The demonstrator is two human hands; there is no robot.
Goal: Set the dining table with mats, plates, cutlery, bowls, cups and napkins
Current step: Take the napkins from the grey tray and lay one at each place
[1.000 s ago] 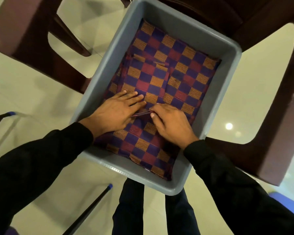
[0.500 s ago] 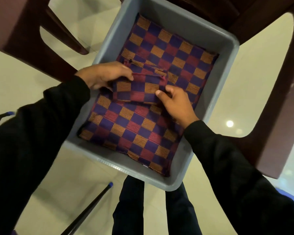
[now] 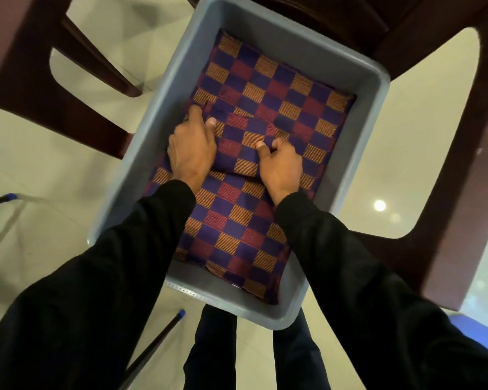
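A grey plastic tub [image 3: 164, 88] sits on a dark chair and holds checked cloth mats [image 3: 279, 88] in purple, red and orange. On top of the stack lies a small folded napkin [image 3: 243, 142] of the same check. My left hand [image 3: 192, 147] grips the napkin's left edge, thumb on top and fingers curled under. My right hand [image 3: 279, 164] pinches its right edge, thumb on top. Both sleeves are black.
Dark brown chair frames [image 3: 448, 178] surround the tub, over a pale tiled floor [image 3: 40, 170]. Thin black rods with blue tips [image 3: 178, 315] stand at the lower left. My legs are below the tub.
My hands went from pressing the mats at the tub's near part to gripping the folded napkin at both edges; the view has shifted slightly.
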